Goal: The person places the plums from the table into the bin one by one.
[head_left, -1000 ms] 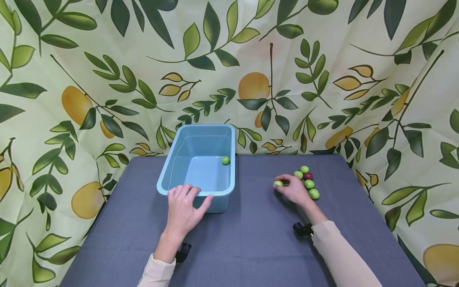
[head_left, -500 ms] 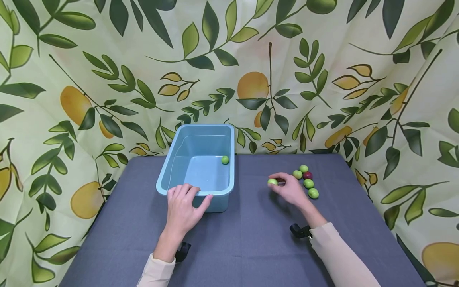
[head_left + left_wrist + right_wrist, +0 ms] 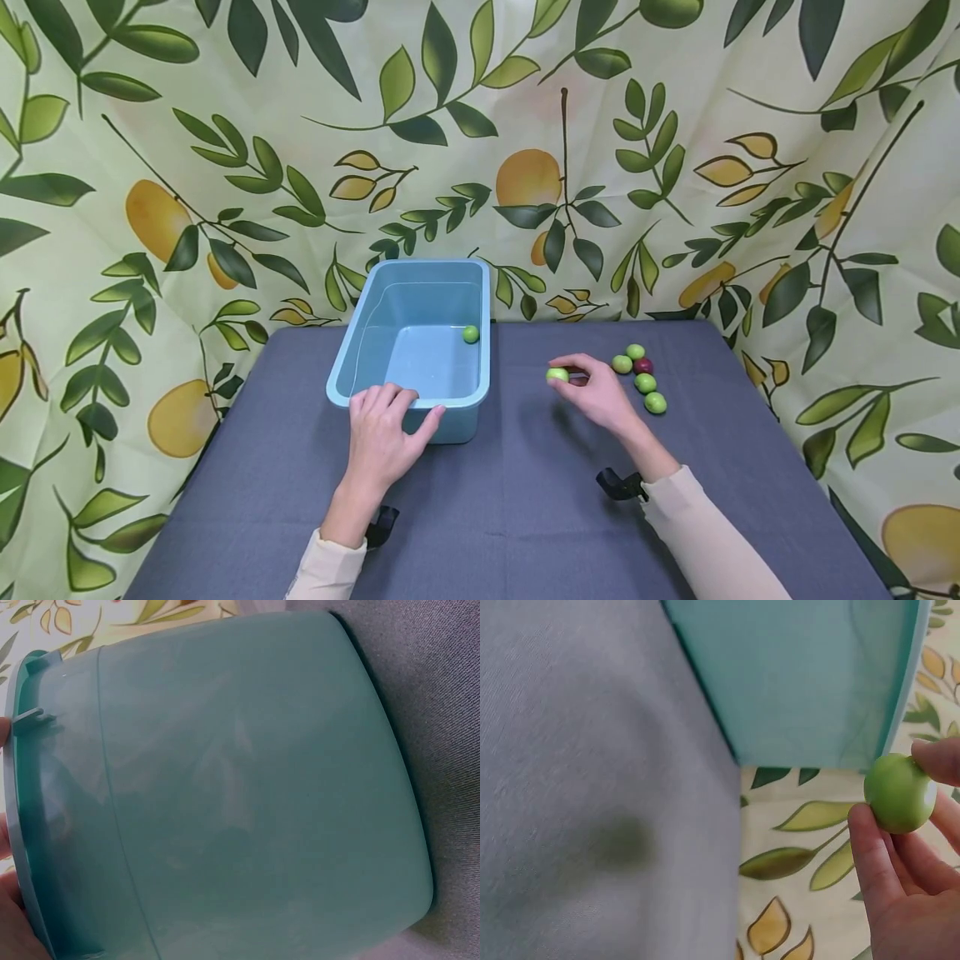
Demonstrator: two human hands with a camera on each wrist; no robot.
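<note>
Green and glossy, the round fruit (image 3: 894, 793) could slip and roll across the tabletop (image 3: 525, 500), since it appears held by a fingertip pinch alone; carried too low, it might also knock the right side of the blue tub (image 3: 459, 427). A hard pull by the left grip (image 3: 382, 442), its fingers hooked over the tub's near side, could tip it. The fruit sits pinched at the tips of the right grip (image 3: 597, 395), thumb opposite fingers, raised between the tub and the loose fruits (image 3: 645, 383) toward the tabletop's far right corner.
</note>
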